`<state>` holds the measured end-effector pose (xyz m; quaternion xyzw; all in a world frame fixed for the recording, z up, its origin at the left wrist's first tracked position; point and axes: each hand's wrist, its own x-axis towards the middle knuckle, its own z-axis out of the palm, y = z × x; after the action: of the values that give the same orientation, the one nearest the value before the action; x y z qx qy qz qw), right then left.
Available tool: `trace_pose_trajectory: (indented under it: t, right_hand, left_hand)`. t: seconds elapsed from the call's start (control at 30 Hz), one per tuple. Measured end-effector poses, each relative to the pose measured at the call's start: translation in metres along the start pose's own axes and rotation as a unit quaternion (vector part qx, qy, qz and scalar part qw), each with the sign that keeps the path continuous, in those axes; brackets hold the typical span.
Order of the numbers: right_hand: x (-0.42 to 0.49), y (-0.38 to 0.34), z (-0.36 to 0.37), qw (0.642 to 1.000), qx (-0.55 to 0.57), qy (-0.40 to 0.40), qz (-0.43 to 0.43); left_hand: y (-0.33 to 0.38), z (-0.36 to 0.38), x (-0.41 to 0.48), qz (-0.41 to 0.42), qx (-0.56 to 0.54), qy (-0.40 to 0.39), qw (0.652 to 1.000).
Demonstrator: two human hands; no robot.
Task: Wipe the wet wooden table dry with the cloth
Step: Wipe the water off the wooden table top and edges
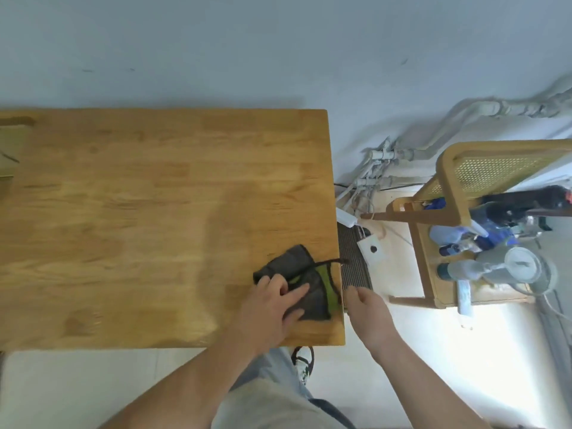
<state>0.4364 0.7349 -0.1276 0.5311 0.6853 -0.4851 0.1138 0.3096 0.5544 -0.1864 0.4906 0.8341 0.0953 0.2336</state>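
Note:
A dark grey cloth [297,264] with a green stripe and a black cord lies near the right front corner of the wooden table [139,196]. My left hand [272,301] presses flat on the cloth with its fingers spread. My right hand [368,311] hovers just off the table's right edge, fingers relaxed, holding nothing. A darker damp patch [235,230] stretches across the wood behind and to the left of the cloth.
A wooden cane-backed chair [464,187] stands to the right, with bottles and a small fan [523,267] on its seat. Pipes and cables run along the wall behind it. A white power strip [346,218] lies on the floor by the table edge. My shoe [305,363] shows below the table.

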Motion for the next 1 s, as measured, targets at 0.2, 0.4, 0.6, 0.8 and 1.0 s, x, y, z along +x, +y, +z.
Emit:
trace_pose_trajectory:
  t: [0.2,0.4,0.6,0.8,1.0]
  right_hand:
    - [-0.024,-0.002,0.017,0.995,-0.041,-0.072,-0.053]
    - [-0.037,-0.026,0.046,0.985,-0.094,-0.103,-0.105]
    - [-0.050,-0.045,0.072,0.970,-0.169,-0.120,-0.127]
    - [-0.065,-0.082,0.116,0.971,-0.135,-0.152,-0.122]
    - [-0.077,-0.130,0.192,0.975,-0.114,-0.180,-0.063]
  left_hand:
    - [-0.077,-0.009,-0.064,-0.330,-0.018,0.115,0.937]
    - [-0.002,0.018,-0.078,-0.368,-0.036,0.088,0.925]
    - [-0.029,0.002,-0.101,-0.166,0.009,-0.016,0.986]
    - [-0.153,-0.014,-0.167,-0.423,-0.064,0.087,0.900]
    - [-0.156,-0.029,-0.160,-0.459,-0.029,0.062,0.886]
